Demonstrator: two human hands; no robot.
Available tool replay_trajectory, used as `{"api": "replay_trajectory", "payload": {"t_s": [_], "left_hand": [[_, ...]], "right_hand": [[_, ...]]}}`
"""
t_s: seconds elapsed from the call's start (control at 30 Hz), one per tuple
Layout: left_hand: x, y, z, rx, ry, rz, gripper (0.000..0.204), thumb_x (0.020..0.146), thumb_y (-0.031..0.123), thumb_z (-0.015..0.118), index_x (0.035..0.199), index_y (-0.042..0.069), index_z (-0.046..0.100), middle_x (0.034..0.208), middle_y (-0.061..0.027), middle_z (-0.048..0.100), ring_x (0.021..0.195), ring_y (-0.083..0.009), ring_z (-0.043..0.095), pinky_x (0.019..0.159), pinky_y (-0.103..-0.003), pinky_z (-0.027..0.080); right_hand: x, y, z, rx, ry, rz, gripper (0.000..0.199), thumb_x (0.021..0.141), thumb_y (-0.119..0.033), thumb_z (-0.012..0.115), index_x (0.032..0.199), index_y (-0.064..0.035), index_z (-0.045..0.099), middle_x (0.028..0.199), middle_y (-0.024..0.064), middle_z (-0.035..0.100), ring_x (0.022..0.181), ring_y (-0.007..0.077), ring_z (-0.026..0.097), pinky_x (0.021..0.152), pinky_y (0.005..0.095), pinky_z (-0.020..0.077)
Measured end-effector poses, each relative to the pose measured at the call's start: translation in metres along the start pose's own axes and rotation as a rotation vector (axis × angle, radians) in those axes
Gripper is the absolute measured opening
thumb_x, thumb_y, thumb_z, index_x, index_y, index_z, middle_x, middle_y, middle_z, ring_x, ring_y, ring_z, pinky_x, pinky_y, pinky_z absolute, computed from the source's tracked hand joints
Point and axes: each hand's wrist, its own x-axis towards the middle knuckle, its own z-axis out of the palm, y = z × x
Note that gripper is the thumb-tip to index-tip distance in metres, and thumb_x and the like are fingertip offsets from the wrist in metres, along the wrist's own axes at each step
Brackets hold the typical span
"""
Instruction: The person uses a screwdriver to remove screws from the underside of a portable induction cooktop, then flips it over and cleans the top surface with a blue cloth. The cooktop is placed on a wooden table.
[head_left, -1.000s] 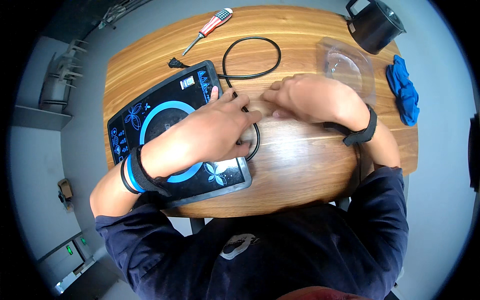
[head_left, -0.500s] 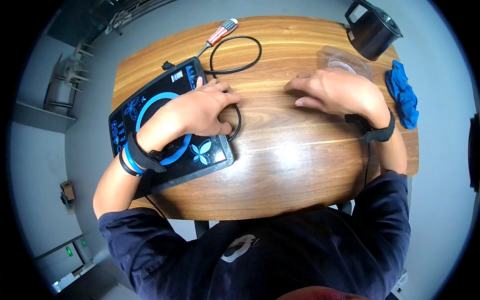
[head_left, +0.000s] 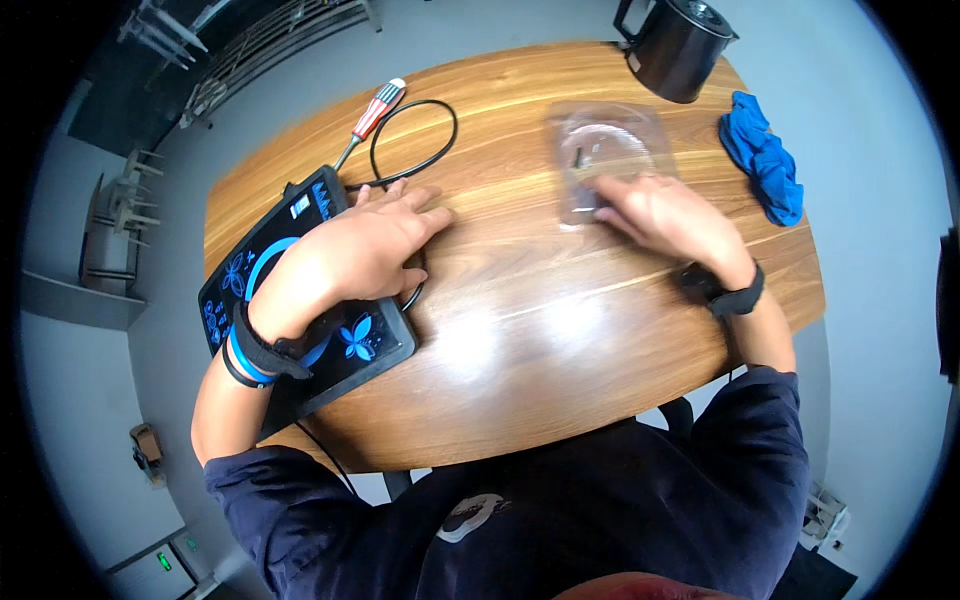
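Head view: left hand [head_left: 365, 250] flat, fingers spread, pressing black flat induction cooktop with blue flower print [head_left: 300, 300] at table's left edge. Right hand [head_left: 665, 215] fingertips on clear plastic tray [head_left: 605, 155], no closed grasp. Risk: tray skids; small dark parts inside may spill. Black cord loop [head_left: 410, 140] may snag.

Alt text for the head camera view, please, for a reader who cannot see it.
A person at a wooden table rests the left hand on a black induction cooktop with blue markings, while the right hand touches a clear plastic tray. Behind lie a looped black cord, a screwdriver, a black kettle and a blue cloth.
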Motion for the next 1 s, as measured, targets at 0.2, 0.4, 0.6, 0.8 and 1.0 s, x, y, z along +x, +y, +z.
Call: {"api": "replay_trajectory", "payload": {"t_s": [0.2,0.4,0.6,0.8,1.0], "left_hand": [[0.023,0.033,-0.013,-0.001,0.221,0.165,0.067,0.098,0.02,0.083,0.157,0.003,0.057,0.173,-0.0264,0.046,0.158,-0.0472,0.048,0.132,-0.051,0.042],[0.048,0.038,0.004,0.064,0.327,0.24,0.049,0.103,0.022,0.076,0.142,-0.002,0.06,0.145,-0.0242,0.066,0.139,-0.0438,0.064,0.113,-0.052,0.057],[0.065,0.047,0.011,0.169,0.368,0.121,0.033,0.103,0.026,0.076,0.122,0.0,0.067,0.119,-0.0186,0.076,0.114,-0.0405,0.075,0.091,-0.052,0.064],[0.065,0.031,0.002,0.246,0.328,0.027,0.031,0.103,0.029,0.078,0.117,0.002,0.072,0.115,-0.0178,0.077,0.108,-0.0396,0.077,0.089,-0.051,0.065],[0.06,0.034,-0.006,0.229,0.275,-0.035,0.032,0.102,0.03,0.079,0.116,0.002,0.073,0.111,-0.0184,0.079,0.11,-0.0411,0.077,0.092,-0.052,0.065]], "right_hand": [[0.036,-0.011,0.027,0.008,0.156,-0.317,0.031,0.11,-0.03,0.071,0.13,-0.0065,0.073,0.096,0.0251,0.08,0.092,0.043,0.08,0.085,0.0547,0.0648],[0.067,0.036,-0.019,0.118,0.742,-0.237,0.022,0.105,-0.026,0.078,0.116,-0.0076,0.082,0.106,0.0153,0.084,0.097,0.0342,0.082,0.085,0.0457,0.0662],[0.077,0.179,-0.046,-0.379,1.234,0.125,0.048,0.096,-0.02,0.085,0.142,-0.0115,0.072,0.148,0.0128,0.07,0.141,0.0375,0.063,0.118,0.0509,0.0534],[0.065,0.217,-0.047,-0.369,1.179,0.197,0.047,0.097,-0.02,0.084,0.143,-0.0157,0.071,0.143,0.0095,0.072,0.137,0.0364,0.065,0.111,0.0542,0.0541],[0.054,0.216,-0.065,-0.271,1.124,0.129,0.033,0.097,-0.018,0.083,0.129,-0.0151,0.075,0.124,0.009,0.077,0.122,0.0352,0.071,0.101,0.0497,0.0559]]}}
